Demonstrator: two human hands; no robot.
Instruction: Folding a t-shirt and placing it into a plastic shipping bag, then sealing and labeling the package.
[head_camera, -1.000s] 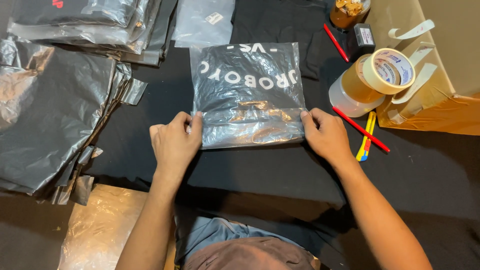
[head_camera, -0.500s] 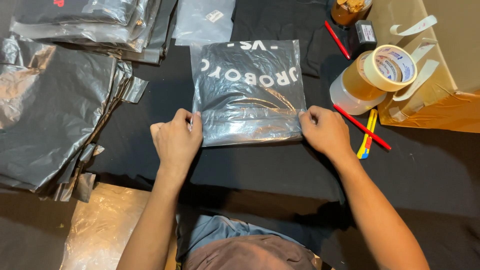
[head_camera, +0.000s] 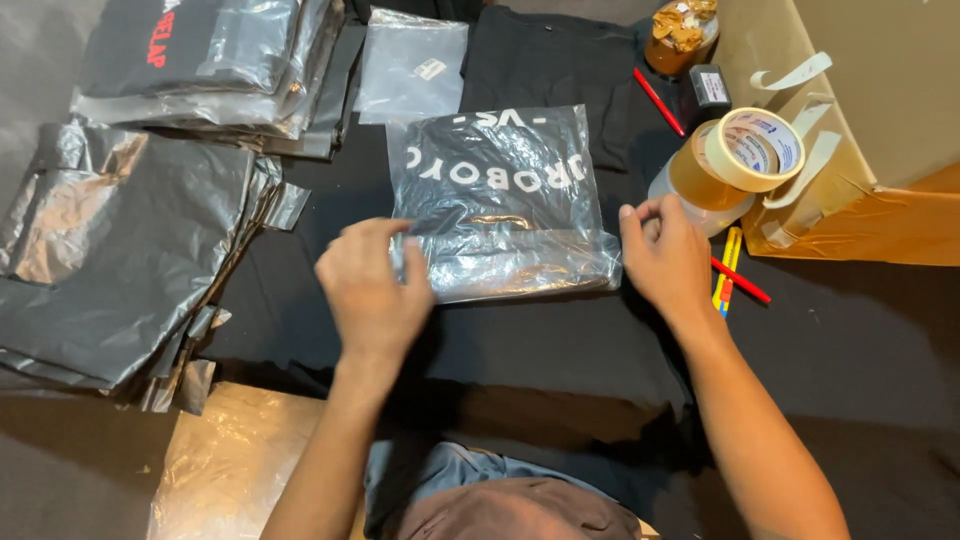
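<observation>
Pinching the near left corner of the bagged black shirt (head_camera: 500, 200) with left hand (head_camera: 372, 285), fingers together. Hovering right hand (head_camera: 665, 255) at the right edge, fingers loosely apart. Lying flat, long axis running away from both hands, print upside down.

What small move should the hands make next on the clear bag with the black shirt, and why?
Probably press the folded flap flat and fix it with tape. The flap lies folded at the near end of the bag but looks puffed and loose. The left hand is at its left corner, and the right hand is off the bag, fingers pinched, close to the tape rolls.
</observation>
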